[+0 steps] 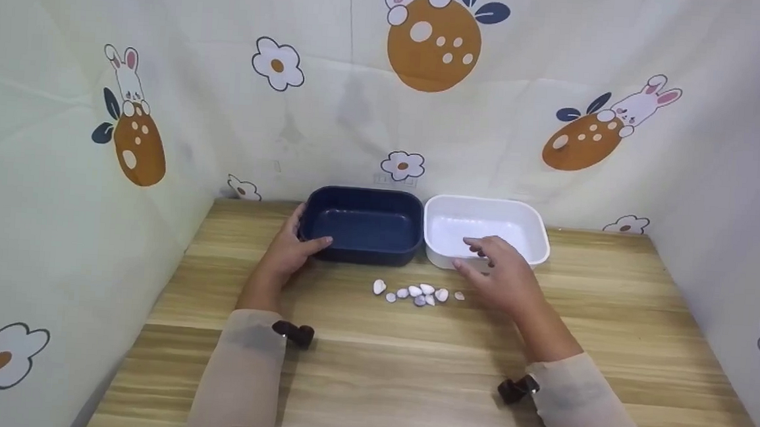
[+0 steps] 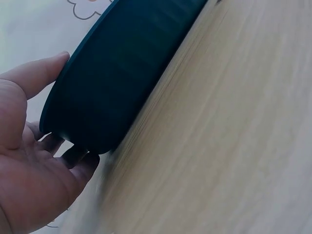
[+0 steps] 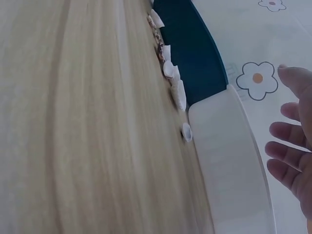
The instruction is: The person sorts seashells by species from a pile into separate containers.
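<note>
Pale sleeves come nearest the head camera; beyond them, the left hand grips the dark blue container, while the right hand — fingers loosely bent, holding nothing — hovers at the white container. Shells lie on the table between the hands. Left wrist view: thumb at the dark rim, fingers against its end. Right wrist view: fingers parted, just beside the white wall.

Smooth, plastic-looking blue tub

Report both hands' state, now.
Left hand: holding the dark blue box by its end.
Right hand: open, holding nothing, at the white box.
</note>
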Available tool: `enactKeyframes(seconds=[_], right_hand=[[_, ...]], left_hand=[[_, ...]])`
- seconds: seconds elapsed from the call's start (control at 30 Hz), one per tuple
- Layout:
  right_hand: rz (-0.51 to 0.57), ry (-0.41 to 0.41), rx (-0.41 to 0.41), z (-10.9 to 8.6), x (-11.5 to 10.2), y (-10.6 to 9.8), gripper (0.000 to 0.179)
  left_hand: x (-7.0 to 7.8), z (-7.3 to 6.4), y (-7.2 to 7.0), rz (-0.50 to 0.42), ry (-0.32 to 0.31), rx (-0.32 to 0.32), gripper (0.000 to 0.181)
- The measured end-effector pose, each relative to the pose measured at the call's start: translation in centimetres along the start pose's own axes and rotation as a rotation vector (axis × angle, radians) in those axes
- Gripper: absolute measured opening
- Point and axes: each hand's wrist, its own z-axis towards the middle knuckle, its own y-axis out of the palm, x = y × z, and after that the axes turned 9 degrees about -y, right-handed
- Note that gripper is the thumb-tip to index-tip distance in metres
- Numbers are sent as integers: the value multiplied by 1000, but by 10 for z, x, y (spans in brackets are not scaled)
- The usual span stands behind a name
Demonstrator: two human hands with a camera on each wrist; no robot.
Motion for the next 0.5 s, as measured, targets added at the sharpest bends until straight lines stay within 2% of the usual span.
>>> enactKeyframes(seconds=[0.13,0.3,0.5], right_hand=[[92,0,-24,-1,1,1,45],[166,22,-97,-5,4,2,36],[255,94,-266,-10,11,2,36]], left_hand=[[0,-1,0,-6,-9,-2,110],[2,-2,1,-12,-7,-7,110],[1,0,2,-30,11,-4,107]])
